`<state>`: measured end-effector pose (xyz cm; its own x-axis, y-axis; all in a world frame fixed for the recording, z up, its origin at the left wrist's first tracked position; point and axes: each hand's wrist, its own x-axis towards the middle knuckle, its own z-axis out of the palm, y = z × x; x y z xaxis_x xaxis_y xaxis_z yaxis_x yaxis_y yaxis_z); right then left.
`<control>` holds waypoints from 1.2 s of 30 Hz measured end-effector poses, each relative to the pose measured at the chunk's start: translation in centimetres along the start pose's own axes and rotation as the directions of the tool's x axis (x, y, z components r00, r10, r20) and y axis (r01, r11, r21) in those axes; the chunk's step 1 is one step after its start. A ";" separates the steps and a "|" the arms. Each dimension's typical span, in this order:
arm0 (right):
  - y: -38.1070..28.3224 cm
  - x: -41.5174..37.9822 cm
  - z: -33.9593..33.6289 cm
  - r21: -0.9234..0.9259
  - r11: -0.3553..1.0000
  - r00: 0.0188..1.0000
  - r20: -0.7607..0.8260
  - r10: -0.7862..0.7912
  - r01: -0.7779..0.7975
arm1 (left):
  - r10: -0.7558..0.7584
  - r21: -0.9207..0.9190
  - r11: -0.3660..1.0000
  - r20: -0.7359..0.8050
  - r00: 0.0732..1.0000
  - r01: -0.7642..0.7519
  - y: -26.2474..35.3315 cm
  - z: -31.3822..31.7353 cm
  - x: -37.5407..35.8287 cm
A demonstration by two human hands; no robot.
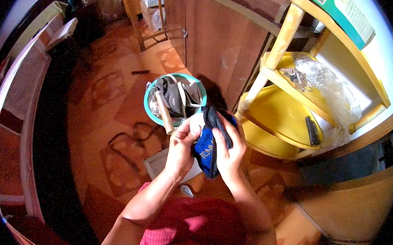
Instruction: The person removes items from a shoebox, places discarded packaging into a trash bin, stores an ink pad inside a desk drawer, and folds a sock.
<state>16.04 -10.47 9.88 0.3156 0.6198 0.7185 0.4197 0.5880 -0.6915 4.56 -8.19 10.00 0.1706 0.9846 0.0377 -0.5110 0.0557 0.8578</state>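
Both hands are together at the middle of the view, holding a blue and black cloth item [206,153] with yellowish lettering. My left hand [184,142] pinches a small white piece [198,120] at its upper left side. Wrapped round the black upper part, my right hand [231,145] grips the cloth from the right. Just beyond my left hand stands a teal-rimmed basket [148,104] on the floor. Inside it are a dark object [174,98] and a light-coloured handle [163,113] that leans over the rim.
A yellow corner shelf [277,112] stands at the right, with keys [293,75], clear plastic [335,89] and a black brush [313,130]. Behind the basket is a brown wooden cabinet [220,37]. A dark strap [121,151] lies on the tiled floor [101,111].
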 end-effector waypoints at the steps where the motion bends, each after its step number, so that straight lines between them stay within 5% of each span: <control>1: 0.1 -0.8 0.3 -0.011 0.999 0.999 0.005 -0.032 0.032 | -0.080 -0.161 0.985 -0.086 0.993 0.065 0.3 0.0 0.2; 4: 1.4 -3.3 0.7 0.016 0.997 0.986 0.153 0.073 -0.076 | 0.033 -0.213 0.976 -0.070 0.997 -0.047 0.7 -2.0 1.5; 6: 1.5 -3.4 0.5 0.193 0.881 0.902 0.110 0.418 -0.432 | 0.011 -0.189 0.982 -0.084 0.996 -0.027 0.1 -2.1 1.8; 8: 1.0 -2.0 0.1 0.200 0.891 0.911 0.021 0.412 -0.408 | -0.032 -0.225 0.974 -0.058 0.998 0.018 -0.4 -2.6 2.2; 11: 0.2 -0.9 -0.4 -0.043 0.999 0.999 0.019 0.034 -0.033 | -0.117 -0.234 0.966 -0.027 0.993 0.107 -1.2 -1.5 1.6; 12: 0.5 -1.1 0.0 -0.036 0.999 0.999 -0.033 0.028 -0.030 | -0.160 -0.253 0.955 -0.007 0.987 0.153 -1.7 -1.2 1.5; 14: 0.8 -1.0 -0.2 0.081 0.982 0.981 -0.071 0.178 -0.172 | -0.097 -0.172 0.979 0.077 0.992 0.109 -1.6 -0.9 1.4; 16: 0.6 -0.2 -0.9 0.042 0.990 0.988 -0.077 0.137 -0.134 | -0.084 -0.042 0.995 0.062 0.995 0.087 -1.1 -0.2 1.3; 21: 1.0 1.7 -3.0 0.150 0.875 0.887 0.110 0.449 -0.461 | 0.036 0.345 0.934 0.171 0.985 -0.094 -1.0 -0.3 0.7; 25: -0.1 -0.4 -1.8 0.208 0.917 0.940 0.064 0.335 -0.341 | -0.011 -0.083 0.996 0.014 1.000 0.012 -1.0 0.1 0.8; 26: 0.9 -1.4 -1.0 0.069 0.993 0.995 0.029 0.092 -0.094 | -0.033 -0.220 0.975 -0.023 0.999 0.027 -1.0 -0.2 1.1; 32: 1.6 -1.6 -0.9 0.355 0.808 0.866 0.010 0.499 -0.470 | -0.054 -0.232 0.971 0.025 0.998 0.059 -1.5 -1.5 1.6; 36: 0.5 -0.8 -1.0 0.241 0.936 0.958 -0.065 0.280 -0.257 | -0.070 -0.208 0.975 0.013 0.997 0.071 -1.8 -0.2 1.2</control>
<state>16.83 -11.18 8.99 0.4751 0.7244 0.4995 0.1068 0.5160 -0.8499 5.55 -7.03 8.39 0.2173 0.9760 -0.0156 -0.6618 0.1590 0.7326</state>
